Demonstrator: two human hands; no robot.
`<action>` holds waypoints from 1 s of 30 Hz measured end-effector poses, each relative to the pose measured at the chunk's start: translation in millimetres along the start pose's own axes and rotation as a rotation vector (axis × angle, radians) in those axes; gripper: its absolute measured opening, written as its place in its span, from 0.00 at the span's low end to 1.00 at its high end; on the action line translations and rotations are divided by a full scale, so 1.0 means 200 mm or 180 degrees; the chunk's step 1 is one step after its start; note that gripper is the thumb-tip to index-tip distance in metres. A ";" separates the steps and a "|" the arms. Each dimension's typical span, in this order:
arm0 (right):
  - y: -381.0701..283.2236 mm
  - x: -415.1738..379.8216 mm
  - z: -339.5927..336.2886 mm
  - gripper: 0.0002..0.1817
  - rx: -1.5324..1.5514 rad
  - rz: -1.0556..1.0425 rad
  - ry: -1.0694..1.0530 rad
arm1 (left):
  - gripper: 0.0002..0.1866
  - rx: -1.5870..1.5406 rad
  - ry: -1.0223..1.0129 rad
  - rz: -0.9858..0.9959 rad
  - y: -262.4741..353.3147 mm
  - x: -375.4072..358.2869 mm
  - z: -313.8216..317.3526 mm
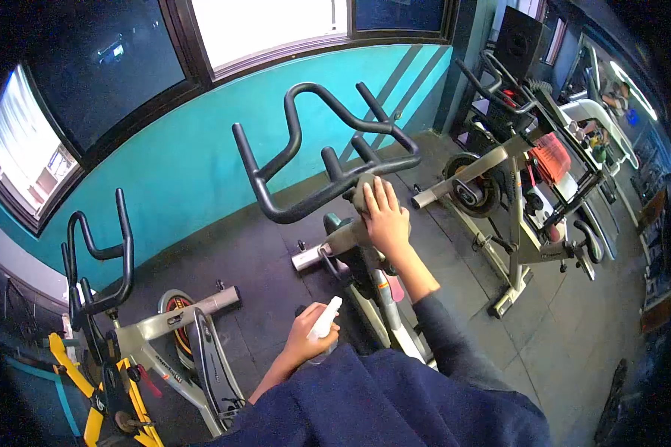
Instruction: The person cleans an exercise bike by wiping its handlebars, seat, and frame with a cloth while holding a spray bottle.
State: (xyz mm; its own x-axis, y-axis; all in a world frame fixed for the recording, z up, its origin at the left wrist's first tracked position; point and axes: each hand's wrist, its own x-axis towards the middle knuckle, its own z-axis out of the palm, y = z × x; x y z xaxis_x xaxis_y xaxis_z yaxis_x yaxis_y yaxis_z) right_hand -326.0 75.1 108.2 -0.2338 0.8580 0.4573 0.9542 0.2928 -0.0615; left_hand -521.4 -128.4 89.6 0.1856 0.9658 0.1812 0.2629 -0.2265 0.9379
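My right hand presses a dark greyish cloth against the post just below the black handlebar of an exercise bike. Its fingers lie over the cloth, pointing toward the bar. Lower down, my left hand is wrapped round a spray bottle. The white spray head points up and to the right, while most of the bottle's body is hidden by the hand and my dark clothing. The bike stands right in front of me, its rear part covered by my body and arms.
A second exercise bike stands at left beside a yellow frame. Another bike is at right, near a red basket. A teal wall with windows runs behind. Dark mats cover the floor.
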 end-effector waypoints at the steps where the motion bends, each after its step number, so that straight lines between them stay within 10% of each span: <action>1: 0.00 -0.05 0.00 0.38 -0.0173 0.0097 -0.0029 | 0.14 -0.0014 0.0013 -0.0015 -0.01 -0.01 0.00; 30: 0.00 -0.07 -0.04 0.39 -0.0191 0.0274 -0.0084 | 0.16 0.0339 0.0421 -0.0289 -0.06 -0.15 -0.21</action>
State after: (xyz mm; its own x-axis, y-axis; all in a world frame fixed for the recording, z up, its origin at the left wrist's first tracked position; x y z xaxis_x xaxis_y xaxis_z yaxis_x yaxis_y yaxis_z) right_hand -321.7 59.9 109.4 -0.1547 0.8899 0.4292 0.9802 0.1925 -0.0459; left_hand -569.6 -150.2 84.1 0.0323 0.9894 0.1413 0.3728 -0.1431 0.9168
